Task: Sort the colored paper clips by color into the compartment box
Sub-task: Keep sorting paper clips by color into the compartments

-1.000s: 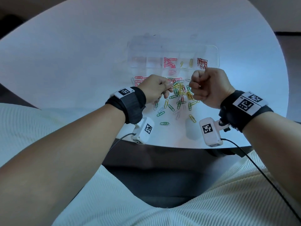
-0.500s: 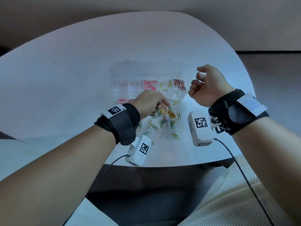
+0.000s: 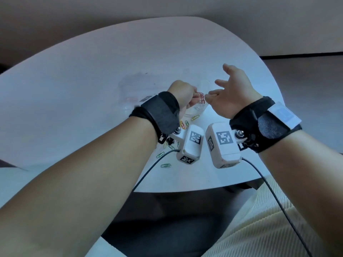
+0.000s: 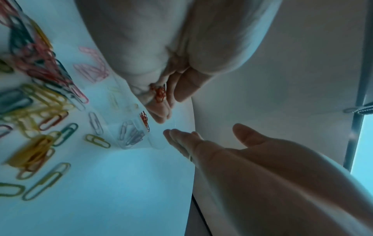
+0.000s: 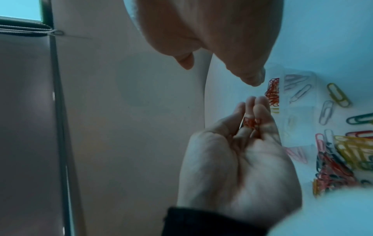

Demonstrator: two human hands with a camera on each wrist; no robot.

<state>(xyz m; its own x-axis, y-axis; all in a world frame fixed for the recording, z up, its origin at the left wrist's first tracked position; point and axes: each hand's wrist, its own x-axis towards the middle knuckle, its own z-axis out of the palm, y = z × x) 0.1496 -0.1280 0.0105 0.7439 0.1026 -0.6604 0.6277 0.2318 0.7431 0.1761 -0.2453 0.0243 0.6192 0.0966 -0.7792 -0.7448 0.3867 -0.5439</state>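
Your white tabletop carries everything. On it lies the clear box, with your hands over its right end. One compartment there holds red clips, the one beside it silver clips, and pink clips show further left through the plastic. A mixed pile of yellow, green, red and dark clips lies on the tabletop just in front of the box, with strays spread toward you. Your left hand has its fingers curled together, pinching a small red bunch just above the red compartment. Your right hand hangs just beside it, fingers straight and spread, holding nothing.
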